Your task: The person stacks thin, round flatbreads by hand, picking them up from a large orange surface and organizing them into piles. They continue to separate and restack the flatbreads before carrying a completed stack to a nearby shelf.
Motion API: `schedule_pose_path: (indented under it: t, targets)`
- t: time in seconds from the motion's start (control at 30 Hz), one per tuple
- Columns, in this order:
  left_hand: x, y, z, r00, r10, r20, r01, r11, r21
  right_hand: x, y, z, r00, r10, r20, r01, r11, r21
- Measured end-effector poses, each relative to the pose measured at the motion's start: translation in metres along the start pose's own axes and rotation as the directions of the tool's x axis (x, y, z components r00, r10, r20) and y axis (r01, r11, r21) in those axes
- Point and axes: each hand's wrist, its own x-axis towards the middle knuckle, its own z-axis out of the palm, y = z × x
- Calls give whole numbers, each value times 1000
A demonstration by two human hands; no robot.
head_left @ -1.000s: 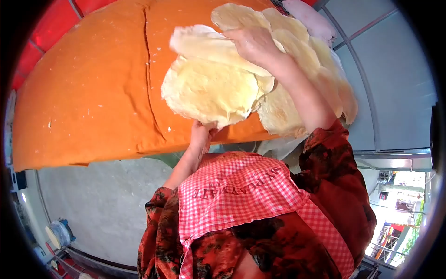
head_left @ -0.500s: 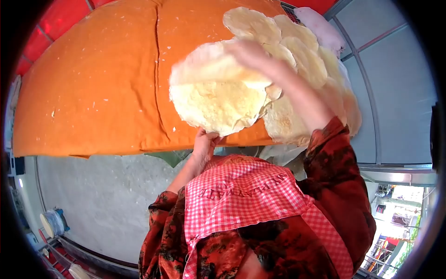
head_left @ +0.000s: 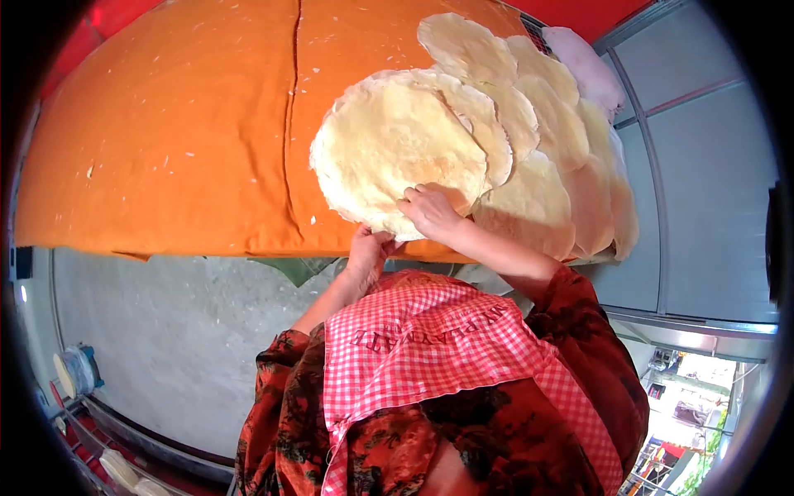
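A pile of thin, round, pale-yellow flatbreads [head_left: 397, 140] lies near the front edge of an orange cloth. My left hand [head_left: 369, 250] is closed on the pile's near rim, thumb and fingers pinching the flatbread edge. Over the lower right part of the top sheet, my right hand [head_left: 430, 211] rests with its fingers curled together against the surface. Whether those fingers pinch anything is hidden. More flatbreads [head_left: 529, 198] overlap to the right of the pile.
The orange cloth [head_left: 165, 157] covers a wide table and bears scattered pale crumbs. Further flatbreads [head_left: 467, 48] spread to the back right, beside a pinkish-white bundle [head_left: 583, 70]. Grey panels [head_left: 711, 182] stand at the right. A red checked apron [head_left: 438, 339] covers my front.
My right hand has come from the far side of the pile toward its near right edge. The raised, blurred sheet now lies flat on the pile. My left hand stays at the near rim.
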Motion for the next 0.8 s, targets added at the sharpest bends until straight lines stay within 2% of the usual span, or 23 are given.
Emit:
schedule_pose_path:
  t: [0.13,0.23,0.33,0.43,0.53,0.63,0.73,0.8]
  targets:
    - [0,-1,1,1000,0,15,0,1000,24,4,-9,-28,998,61,31,-62,997,54]
    - [-5,5,13,999,-9,-40,8,1000,-20,3,-11,-16,999,26,44,-27,999,26]
    - [-5,7,15,1000,13,-26,-12,1000,21,-4,-8,-6,999,50,0,-50,987,151]
    - [-2,5,14,999,-3,-32,2,1000,-24,-4,-13,-21,999,47,0,-47,986,158]
    - [2,1,13,999,1,-53,0,999,33,-5,-9,-15,995,43,85,-56,985,161]
    - [1,2,12,999,-8,-52,9,1000,8,-7,-15,-29,994,76,75,-93,961,262]
    - [-4,7,16,1000,-14,-16,14,999,30,-12,-21,-18,985,172,13,-169,943,287]
    - [-4,8,21,999,10,-47,-10,1000,15,-9,-21,-4,963,264,-42,-250,945,211]
